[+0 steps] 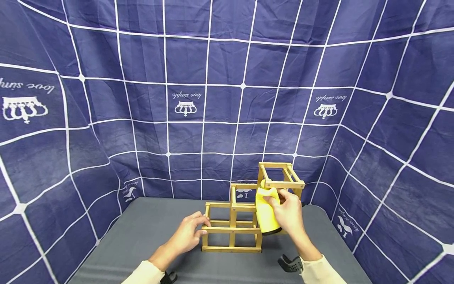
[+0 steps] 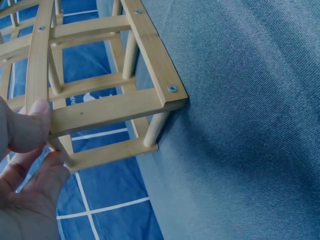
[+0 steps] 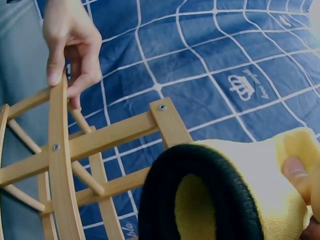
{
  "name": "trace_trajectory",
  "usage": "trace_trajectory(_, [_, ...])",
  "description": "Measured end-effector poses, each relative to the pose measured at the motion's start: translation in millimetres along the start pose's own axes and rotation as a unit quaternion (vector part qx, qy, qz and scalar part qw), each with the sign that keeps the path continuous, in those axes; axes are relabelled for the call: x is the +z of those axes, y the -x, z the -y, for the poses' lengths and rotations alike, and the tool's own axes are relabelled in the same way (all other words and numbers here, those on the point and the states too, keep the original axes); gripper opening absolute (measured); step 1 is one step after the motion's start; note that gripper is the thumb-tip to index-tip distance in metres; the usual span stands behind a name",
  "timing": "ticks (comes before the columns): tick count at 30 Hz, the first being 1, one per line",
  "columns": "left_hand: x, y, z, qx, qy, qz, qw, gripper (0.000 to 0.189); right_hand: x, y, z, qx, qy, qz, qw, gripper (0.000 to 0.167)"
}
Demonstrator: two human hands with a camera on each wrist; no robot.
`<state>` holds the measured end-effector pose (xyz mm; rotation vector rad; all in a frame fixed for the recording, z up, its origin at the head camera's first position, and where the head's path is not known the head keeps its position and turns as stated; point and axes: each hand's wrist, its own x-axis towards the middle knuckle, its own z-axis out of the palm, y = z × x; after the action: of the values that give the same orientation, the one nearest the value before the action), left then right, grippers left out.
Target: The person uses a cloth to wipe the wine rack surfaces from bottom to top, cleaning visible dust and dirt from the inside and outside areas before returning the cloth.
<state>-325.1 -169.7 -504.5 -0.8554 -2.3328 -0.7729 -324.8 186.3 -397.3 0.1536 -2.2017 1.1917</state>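
A stepped wooden rack [image 1: 232, 230] of slats and dowels stands on the grey surface, rising toward the right. My left hand [image 1: 189, 232] grips the corner of its lowest tier, thumb on the slat and fingers around the post, as the left wrist view shows. In my right hand [image 1: 289, 211] is a yellow cloth [image 1: 267, 213] with a black edge, pinched between thumb and fingers. The cloth is folded over and lies against the middle and tall parts of the rack, hiding some of its bars. In the right wrist view, its dark rim [image 3: 200, 155] curves close to the camera.
The grey covered table [image 1: 134, 232] spreads out on both sides of the rack. A blue curtain [image 1: 227, 102] with white grid lines hangs behind and at the sides. Dark straps [image 1: 290, 263] circle both wrists near the cream sleeves.
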Motion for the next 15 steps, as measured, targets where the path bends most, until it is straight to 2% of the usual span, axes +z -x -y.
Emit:
trace_trajectory(4, [0.1, 1.0, -1.5, -0.008, 0.003, -0.002, 1.0, 0.032, 0.7, 2.2, 1.5, 0.015, -0.065, -0.017, 0.9976, 0.019])
trace_trajectory(8, [3.3, 2.4, 1.4, -0.001, 0.019, -0.024, 0.9995, 0.034, -2.9, 6.3, 1.7, 0.014, -0.084, -0.02, 0.9962, 0.021])
trace_trajectory(12, [14.9, 6.7, 19.6, 0.042, 0.036, -0.06, 0.9967, 0.035, -10.9, 11.9, -1.7, 0.02, -0.084, -0.021, 0.996, 0.029])
trace_trajectory(13, [22.4, 8.3, 31.6, 0.062, 0.047, -0.069, 0.9946, 0.032, -13.5, 13.2, -2.4, 0.024, -0.084, -0.023, 0.9959, 0.031])
trace_trajectory(15, [27.0, 9.1, 39.4, 0.072, 0.05, -0.076, 0.9932, 0.03, -19.4, 16.1, -3.8, 0.029, -0.089, -0.027, 0.9953, 0.034])
